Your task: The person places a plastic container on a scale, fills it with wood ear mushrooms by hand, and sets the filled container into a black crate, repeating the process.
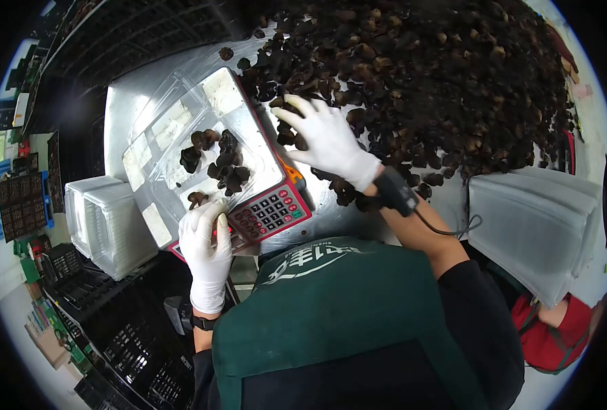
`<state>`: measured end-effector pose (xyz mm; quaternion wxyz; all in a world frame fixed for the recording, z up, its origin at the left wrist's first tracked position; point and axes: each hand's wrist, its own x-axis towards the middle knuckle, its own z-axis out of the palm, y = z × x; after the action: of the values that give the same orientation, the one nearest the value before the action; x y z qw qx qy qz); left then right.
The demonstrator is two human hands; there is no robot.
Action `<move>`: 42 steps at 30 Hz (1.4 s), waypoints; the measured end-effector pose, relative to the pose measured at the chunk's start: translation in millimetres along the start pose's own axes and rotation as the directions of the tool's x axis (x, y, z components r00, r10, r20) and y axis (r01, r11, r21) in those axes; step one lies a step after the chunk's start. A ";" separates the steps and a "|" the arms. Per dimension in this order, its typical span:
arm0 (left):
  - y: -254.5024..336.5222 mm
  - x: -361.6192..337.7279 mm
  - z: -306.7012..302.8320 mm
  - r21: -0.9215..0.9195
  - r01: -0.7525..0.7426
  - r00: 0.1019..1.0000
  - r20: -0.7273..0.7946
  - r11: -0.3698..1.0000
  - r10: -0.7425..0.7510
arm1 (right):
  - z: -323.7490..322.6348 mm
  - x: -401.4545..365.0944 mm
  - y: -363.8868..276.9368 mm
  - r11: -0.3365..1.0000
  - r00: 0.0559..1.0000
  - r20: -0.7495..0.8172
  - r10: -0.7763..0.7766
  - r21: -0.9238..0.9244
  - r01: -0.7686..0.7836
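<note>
My left hand (pixel 206 249), in a white glove, is at the front edge of a clear plastic tray (pixel 173 92) on a red electronic scale (pixel 302 199). Its fingers are bent close together beside a small brown mushroom piece (pixel 197 199); what they pinch, if anything, is hidden. Several dark wood ear mushrooms (pixel 229 169) lie in the tray. My right hand (pixel 327 137), also gloved, reaches over the near edge of a large mushroom pile (pixel 440 82). Its thumb and fingers are apart around a few loose pieces (pixel 291 137).
Stacked clear trays (pixel 112 222) stand left of the scale, and more clear containers (pixel 529 225) are at the right. Black crates (pixel 132 342) are at the lower left, with another crate (pixel 139 34) behind the scale. An orange object (pixel 291 174) lies beside the scale on the metal table (pixel 324 222).
</note>
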<state>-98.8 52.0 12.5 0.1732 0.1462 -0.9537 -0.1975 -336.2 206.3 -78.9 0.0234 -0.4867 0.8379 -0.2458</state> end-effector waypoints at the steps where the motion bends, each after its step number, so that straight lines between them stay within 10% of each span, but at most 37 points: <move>1: 0.0 0.0 -0.1 -0.003 0.003 1.000 0.004 1.000 -0.003 | 7.2 8.5 -4.7 0.999 1.000 -0.003 0.001 -0.051 -0.001; 6: 1.5 -0.9 0.9 -0.008 0.022 1.000 -0.006 1.000 -0.022 | 43.1 20.8 -7.7 0.970 0.996 -0.086 -0.032 -0.242 0.010; 14: 0.1 -0.9 2.6 -0.012 0.010 0.999 -0.032 1.000 -0.011 | 38.3 26.8 27.6 0.922 0.963 -0.207 0.175 0.376 -0.086; 19: -0.9 -1.4 1.5 -0.016 -0.008 1.000 -0.019 1.000 0.007 | -19.1 35.9 39.6 -0.146 0.880 0.352 0.319 0.936 -0.321; 24: -2.9 1.3 -1.2 -0.044 -0.017 1.000 0.013 0.999 0.017 | -51.3 39.1 25.6 -0.449 0.915 0.388 0.105 0.840 -0.305; 27: -1.2 2.3 -2.7 -0.057 -0.051 0.997 -0.066 0.997 0.047 | -66.7 51.8 -8.1 -0.096 0.962 0.247 0.116 0.967 -0.237; 28: 0.8 1.3 -4.8 -0.052 -0.033 0.995 -0.098 0.998 0.028 | -78.6 56.0 -29.0 0.222 0.981 0.144 0.133 0.960 -0.171; 29: -3.7 -1.6 -2.9 -0.056 -0.024 0.990 -0.139 0.998 0.016 | -78.6 60.8 -49.7 0.144 0.972 0.190 0.138 0.967 -0.210; 32: -4.4 -2.1 -2.4 -0.022 0.002 0.971 -0.240 1.000 -0.007 | -67.8 69.0 -99.1 0.503 0.987 0.086 -0.139 0.864 -0.005; 35: -2.6 3.5 0.7 -0.081 0.065 0.980 -0.183 0.995 -0.079 | -38.5 57.9 -129.6 0.897 0.914 -0.022 -0.405 0.182 0.402; 42: -8.8 3.9 6.9 -0.044 0.079 0.989 -0.124 0.996 -0.084 | -74.5 44.5 -112.5 0.936 0.954 -0.100 -0.284 0.188 0.298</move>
<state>-103.2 45.2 3.9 0.2275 0.1937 -0.9301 -0.2136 -289.8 152.8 44.3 0.0057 -0.5914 0.7279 -0.3471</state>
